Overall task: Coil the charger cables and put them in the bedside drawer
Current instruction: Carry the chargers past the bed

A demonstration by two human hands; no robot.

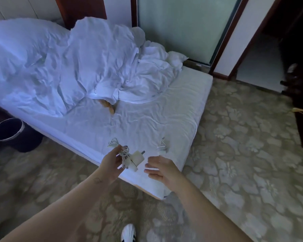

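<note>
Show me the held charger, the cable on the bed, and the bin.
charger (138,158), head view, white plug body.
cable on the bed (161,146), head view, bundle's middle.
bin (26,144), head view, dark outer wall.

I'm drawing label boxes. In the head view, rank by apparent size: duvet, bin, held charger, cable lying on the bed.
1. Duvet
2. Bin
3. Charger, gripped in the left hand
4. Cable on the bed; the charger is nearer the camera, so these two are unsure.
</note>
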